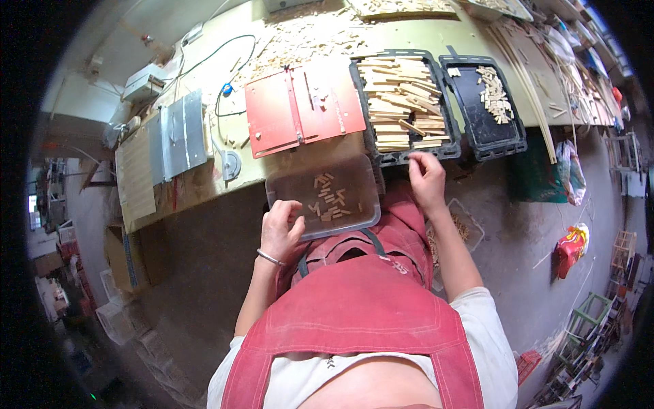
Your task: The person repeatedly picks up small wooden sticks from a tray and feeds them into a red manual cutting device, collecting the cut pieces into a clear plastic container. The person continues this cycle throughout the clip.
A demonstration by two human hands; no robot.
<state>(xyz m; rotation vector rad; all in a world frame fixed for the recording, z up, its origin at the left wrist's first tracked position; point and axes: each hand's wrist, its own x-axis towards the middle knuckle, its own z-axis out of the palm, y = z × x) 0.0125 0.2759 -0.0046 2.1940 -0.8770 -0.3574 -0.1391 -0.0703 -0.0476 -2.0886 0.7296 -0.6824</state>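
My left hand [280, 228] is at the left rim of a clear plastic bin [374, 217], thumb and fingers apart with nothing visible between them. Short wood pieces [327, 197] lie scattered on the bin's bottom. In front of the near edge of a black plastic tray [449, 151] is my right hand [428, 179], its fingers curled and thumb close to the fingertips. Whether it pinches something small cannot be seen. The tray holds many wooden strips [391, 105]. Left of it, a slotted red metal plate [271, 115] with a raised bar carries a few wood bits.
A second black tray [477, 135] holds small wood blocks [494, 94]. Wood offcuts [317, 38] cover the back of the workbench [245, 171]. A grey metal plate [176, 135] and a black cable [217, 105] lie left. Long wood strips [531, 102] overhang the bench edge at right.
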